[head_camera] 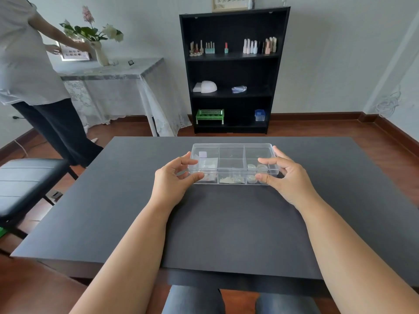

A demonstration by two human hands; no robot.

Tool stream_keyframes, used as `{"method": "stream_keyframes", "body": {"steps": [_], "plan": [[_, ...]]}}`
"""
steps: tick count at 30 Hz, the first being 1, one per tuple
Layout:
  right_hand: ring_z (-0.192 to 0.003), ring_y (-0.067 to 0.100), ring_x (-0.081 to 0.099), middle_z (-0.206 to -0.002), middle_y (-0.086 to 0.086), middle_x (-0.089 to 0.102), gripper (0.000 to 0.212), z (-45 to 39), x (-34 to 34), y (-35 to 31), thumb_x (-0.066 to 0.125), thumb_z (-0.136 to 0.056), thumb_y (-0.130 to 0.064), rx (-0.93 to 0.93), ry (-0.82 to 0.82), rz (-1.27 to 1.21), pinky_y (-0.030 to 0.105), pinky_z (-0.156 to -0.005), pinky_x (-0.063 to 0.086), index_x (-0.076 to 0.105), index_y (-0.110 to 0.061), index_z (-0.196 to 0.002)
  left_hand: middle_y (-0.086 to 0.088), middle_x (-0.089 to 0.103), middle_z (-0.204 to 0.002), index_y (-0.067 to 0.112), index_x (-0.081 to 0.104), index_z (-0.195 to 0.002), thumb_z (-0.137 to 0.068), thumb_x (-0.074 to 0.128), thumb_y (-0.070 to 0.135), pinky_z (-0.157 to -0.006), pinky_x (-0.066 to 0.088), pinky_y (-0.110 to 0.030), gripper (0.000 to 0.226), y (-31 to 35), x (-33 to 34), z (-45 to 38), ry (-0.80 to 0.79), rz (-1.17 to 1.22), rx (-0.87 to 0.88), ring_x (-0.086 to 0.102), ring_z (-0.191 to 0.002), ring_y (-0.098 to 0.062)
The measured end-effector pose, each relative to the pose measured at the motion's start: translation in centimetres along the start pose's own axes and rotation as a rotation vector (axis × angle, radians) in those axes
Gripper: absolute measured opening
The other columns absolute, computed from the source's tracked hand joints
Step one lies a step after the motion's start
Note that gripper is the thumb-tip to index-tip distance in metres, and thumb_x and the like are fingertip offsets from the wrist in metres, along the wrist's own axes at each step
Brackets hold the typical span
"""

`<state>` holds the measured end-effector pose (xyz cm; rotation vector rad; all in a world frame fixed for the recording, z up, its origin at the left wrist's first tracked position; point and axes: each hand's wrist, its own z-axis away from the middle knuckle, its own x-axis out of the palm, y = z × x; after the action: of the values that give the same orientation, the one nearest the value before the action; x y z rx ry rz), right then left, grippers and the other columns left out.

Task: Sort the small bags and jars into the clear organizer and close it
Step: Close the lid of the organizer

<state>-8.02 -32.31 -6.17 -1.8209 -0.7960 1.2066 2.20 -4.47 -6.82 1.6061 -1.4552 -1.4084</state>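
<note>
The clear organizer [231, 152] lies on the dark table [204, 223], slightly past its middle. Its transparent lid rests over the base, and I cannot tell if it is latched. Small bags [231, 179] show through the left and middle compartments, and small round jars [254, 175] through the right one. My left hand [174, 180] holds the organizer's left end, thumb on the front edge and fingers on top. My right hand [285, 175] holds the right end the same way.
A black bookshelf [233, 71] with polish bottles stands against the far wall. A person [29, 75] stands at the left beside a lace-covered side table [118, 73] with a vase. A black padded chair [25, 182] sits at the table's left.
</note>
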Motion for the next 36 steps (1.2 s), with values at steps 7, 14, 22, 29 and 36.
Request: {"method": "stream_keyframes", "body": {"steps": [7,14,22,29,36], "plan": [[-0.138,0.011,0.036,-0.156,-0.013,0.028,0.034,-0.1,-0.2,0.1,0.081,-0.07,-0.037,-0.007,-0.017,-0.022,0.023,-0.105,0.032,0.069,-0.052,-0.098,0.016,0.061,-0.129,0.033,0.071,-0.091,-0.071,0.088,0.021,-0.074,0.045,-0.001,0.029,0.1,-0.1,0.1,-0.01,-0.004,-0.009,0.056,-0.095,0.023],[-0.139,0.012,0.035,-0.156,-0.013,0.028,0.038,-0.5,-0.1,0.4,0.082,-0.075,-0.025,-0.018,-0.008,-0.016,0.034,-0.113,0.032,0.068,-0.052,-0.098,0.018,0.059,-0.13,0.037,0.069,-0.091,-0.073,0.087,0.024,-0.072,0.043,0.002,0.028,-0.1,0.0,-0.4,-0.011,-0.024,-0.02,0.054,-0.098,0.014],[-0.134,0.022,0.045,-0.153,-0.007,0.036,0.039,-3.4,0.6,1.0,0.074,-0.084,-0.026,0.047,0.052,0.065,0.028,-0.104,0.038,0.06,-0.054,-0.109,0.015,0.058,-0.137,0.042,0.065,-0.089,-0.075,0.085,0.03,-0.086,0.042,-0.016,0.027,0.0,1.3,-3.7,-0.009,-0.052,-0.054,0.056,-0.108,-0.003],[-0.123,0.02,0.051,-0.133,-0.012,0.055,0.038,-6.1,1.1,1.3,0.069,-0.087,-0.028,0.089,0.106,0.076,0.024,-0.09,0.038,0.059,-0.047,-0.118,0.015,0.057,-0.138,0.042,0.064,-0.09,-0.076,0.084,0.032,-0.09,0.046,-0.03,0.026,-0.4,2.3,-7.1,-0.018,-0.048,-0.081,0.059,-0.106,-0.009],[-0.127,0.023,0.049,-0.138,-0.009,0.054,0.038,-8.3,1.4,1.5,0.065,-0.091,-0.025,0.104,0.103,0.087,0.027,-0.092,0.039,0.056,-0.044,-0.123,0.017,0.054,-0.141,0.038,0.065,-0.093,-0.077,0.083,0.03,-0.093,0.047,-0.033,0.025,-1.0,2.9,-9.1,-0.021,-0.009,-0.111,0.06,-0.103,-0.01]]}}
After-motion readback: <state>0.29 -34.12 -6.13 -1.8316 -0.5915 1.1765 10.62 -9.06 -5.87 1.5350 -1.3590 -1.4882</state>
